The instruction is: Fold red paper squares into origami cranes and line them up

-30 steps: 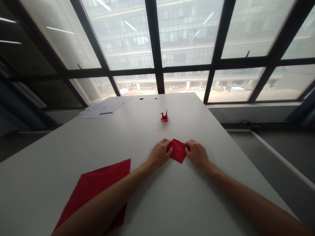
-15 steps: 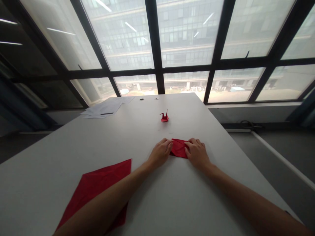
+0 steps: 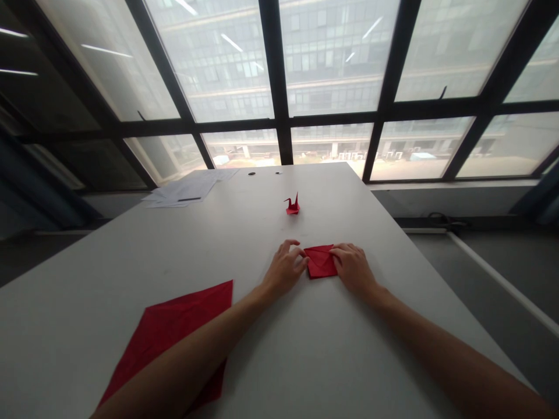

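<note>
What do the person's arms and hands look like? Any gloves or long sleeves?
Neither the left hand nor the right hand wears a glove. The left forearm and right forearm are bare, with no sleeve, watch or bracelet in view.

We are seeing a wide lane of bare white tabletop point(image 3: 301, 361) running between our forearms point(image 3: 196, 355) toward the folded red paper point(image 3: 322, 263), where our left hand point(image 3: 285, 269) and right hand point(image 3: 353, 266) are blocking both sides. Beyond, a small red crane point(image 3: 293, 208) is standing in the way, open surface stretching left toward loose papers point(image 3: 187, 187).
</note>
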A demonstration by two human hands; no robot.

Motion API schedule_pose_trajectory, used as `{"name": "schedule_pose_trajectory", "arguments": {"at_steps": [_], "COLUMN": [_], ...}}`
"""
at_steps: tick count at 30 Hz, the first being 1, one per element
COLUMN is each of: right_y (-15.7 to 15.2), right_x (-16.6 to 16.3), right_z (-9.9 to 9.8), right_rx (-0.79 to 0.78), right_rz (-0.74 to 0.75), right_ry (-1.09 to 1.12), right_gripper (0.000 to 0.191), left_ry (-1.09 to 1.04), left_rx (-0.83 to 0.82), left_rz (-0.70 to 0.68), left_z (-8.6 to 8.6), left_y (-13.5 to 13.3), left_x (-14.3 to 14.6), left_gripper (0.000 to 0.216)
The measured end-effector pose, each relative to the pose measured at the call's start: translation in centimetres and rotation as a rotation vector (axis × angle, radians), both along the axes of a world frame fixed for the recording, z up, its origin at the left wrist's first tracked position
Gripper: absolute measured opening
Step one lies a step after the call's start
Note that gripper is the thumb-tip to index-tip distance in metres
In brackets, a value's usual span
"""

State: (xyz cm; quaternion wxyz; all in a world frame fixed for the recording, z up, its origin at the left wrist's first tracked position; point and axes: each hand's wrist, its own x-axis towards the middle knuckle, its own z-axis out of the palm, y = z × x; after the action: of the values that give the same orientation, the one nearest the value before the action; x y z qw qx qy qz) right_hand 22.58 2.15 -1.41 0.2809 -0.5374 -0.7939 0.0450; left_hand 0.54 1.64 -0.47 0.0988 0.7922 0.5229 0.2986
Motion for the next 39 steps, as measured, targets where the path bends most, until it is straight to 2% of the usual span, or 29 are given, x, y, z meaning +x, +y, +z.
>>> {"name": "schedule_pose_trajectory", "arguments": {"at_steps": [5, 8, 12, 15, 17, 20, 27, 33, 39], "right_y": [-0.2, -0.3, -0.4, -0.5, -0.6, -0.6, -0.7, -0.8, -0.7], "right_x": [-0.2, -0.3, -0.3, -0.3, -0.3, -0.4, -0.2, -0.1, -0.1], "right_z": [0.0, -0.2, -0.2, 0.0, 0.1, 0.2, 0.2, 0.4, 0.3], "right_rx": [0.010, -0.015, -0.052, -0.072, -0.090, -0.111, -0.098, -0.127, -0.130], "right_rz": [0.054, 0.102, 0.182, 0.254, 0.274, 0.266, 0.278, 0.308, 0.304], "right_ry": [0.001, -0.018, -0.052, -0.072, -0.077, -0.076, -0.102, -0.140, -0.140], "right_gripper": [0.026, 0.034, 0.043, 0.048, 0.049, 0.050, 0.057, 0.065, 0.064], "left_ry": [0.038, 0.075, 0.147, 0.154, 0.145, 0.178, 0.311, 0.371, 0.341], "left_rx": [0.033, 0.074, 0.129, 0.101, 0.055, -0.003, -0.060, -0.064, -0.052], "left_rz": [-0.013, -0.029, -0.222, -0.346, -0.338, -0.272, -0.218, -0.234, -0.210], "left_z": [-0.3, 0.0, 0.9, 1.3, 1.4, 1.0, -0.4, -0.6, -0.7], "left_y": [0.0, -0.2, -0.7, -1.0, -1.0, -0.9, -0.2, -0.1, 0.0], "left_x": [-0.2, -0.1, 0.4, 0.8, 0.8, 0.7, 0.3, 0.3, 0.3], "left_gripper": [0.010, 0.016, 0.025, 0.026, 0.028, 0.042, 0.064, 0.068, 0.068]}}
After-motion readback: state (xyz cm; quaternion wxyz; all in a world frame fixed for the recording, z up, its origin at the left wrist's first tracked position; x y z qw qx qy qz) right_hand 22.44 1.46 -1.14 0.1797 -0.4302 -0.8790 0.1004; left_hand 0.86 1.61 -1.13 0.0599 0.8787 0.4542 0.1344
